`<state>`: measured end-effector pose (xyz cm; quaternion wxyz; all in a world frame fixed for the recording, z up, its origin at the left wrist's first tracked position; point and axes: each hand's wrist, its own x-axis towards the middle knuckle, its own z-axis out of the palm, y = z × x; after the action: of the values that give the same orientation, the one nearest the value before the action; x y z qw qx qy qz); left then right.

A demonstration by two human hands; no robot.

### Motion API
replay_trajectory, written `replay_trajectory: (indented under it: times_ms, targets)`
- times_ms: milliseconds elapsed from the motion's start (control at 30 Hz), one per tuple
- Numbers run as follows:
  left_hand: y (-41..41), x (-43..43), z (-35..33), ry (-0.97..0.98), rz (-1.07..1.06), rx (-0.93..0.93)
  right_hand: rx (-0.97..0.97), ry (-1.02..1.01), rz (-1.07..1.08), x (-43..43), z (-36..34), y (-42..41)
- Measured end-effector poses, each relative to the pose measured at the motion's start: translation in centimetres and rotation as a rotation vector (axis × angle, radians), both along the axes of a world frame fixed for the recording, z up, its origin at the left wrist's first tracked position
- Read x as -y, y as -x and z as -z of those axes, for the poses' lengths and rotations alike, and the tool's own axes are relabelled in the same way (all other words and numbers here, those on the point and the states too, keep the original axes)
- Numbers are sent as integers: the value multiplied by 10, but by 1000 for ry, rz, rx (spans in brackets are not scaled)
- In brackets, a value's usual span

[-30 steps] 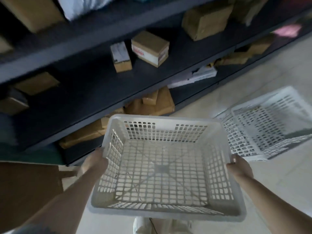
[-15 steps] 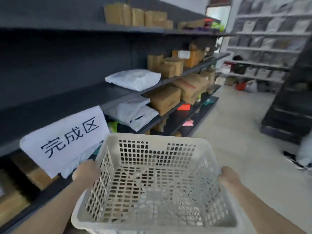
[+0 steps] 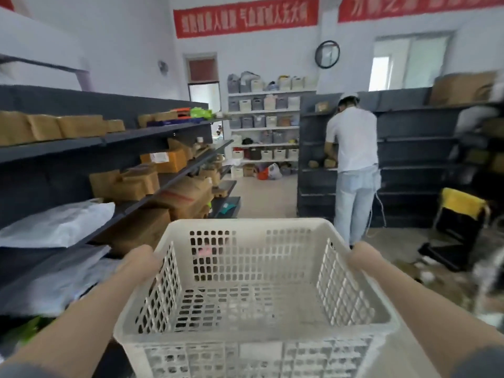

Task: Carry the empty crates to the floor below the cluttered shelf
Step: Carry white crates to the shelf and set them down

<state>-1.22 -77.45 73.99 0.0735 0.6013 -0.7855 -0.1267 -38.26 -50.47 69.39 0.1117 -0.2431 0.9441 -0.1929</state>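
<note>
We hold the empty crate (image 3: 253,290) out in front at 6 o'clock, carried level, well off the floor (image 3: 261,195). Our left hand (image 3: 140,264) grips its rim at 9 o'clock and our right hand (image 3: 364,257) at 3 o'clock; the fingers curl out of sight around the rim, so we cannot tell their exact set, only that both clasp the crate. The cluttered shelf (image 3: 117,170) runs along 10 o'clock. To do this well, we should keep the crate level, steer clear of the person (image 3: 353,165) at 1 o'clock, and lower it gently beneath the shelf.
</note>
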Motion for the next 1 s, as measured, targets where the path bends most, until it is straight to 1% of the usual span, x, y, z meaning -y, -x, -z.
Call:
replay_trajectory:
  times_ms: [100, 167, 233, 267, 367, 467, 500, 567, 667, 733, 833, 1000]
  targets:
    - [82, -13, -11, -20, 97, 30, -8, -114, 93, -53, -17, 39]
    - [136, -24, -14, -52, 164, 68, 21, -145, 184, -89, -29, 68]
    - [194, -34, -14, -67, 239, 104, 57, -124, 283, -125, -36, 92]
    - [225, -42, -14, -69, 273, 85, 67, -87, 320, -144, -33, 111]
    - [325, -75, -15, -66, 404, 19, 57, -60, 455, -205, -31, 147]
    - [422, -114, -9, -181, 557, -104, 98, 6, 628, -271, -28, 165]
    - [454, -128, -6, -180, 611, -105, 100, 48, 684, -291, -26, 170]
    - [508, -163, -3, -137, 702, -29, 99, 81, 815, -334, -23, 182]
    - [588, -223, -4, -180, 848, 15, 106, 40, 1011, -395, -22, 194]
    - [638, -270, -4, -167, 972, 49, 108, 51, 1108, -435, -20, 198]
    - [706, -345, 1, -124, 1138, 71, 60, 96, 1250, -500, -17, 198]
    - [789, -490, 9, -89, 1366, 55, 66, 79, 1505, -603, -3, 194]
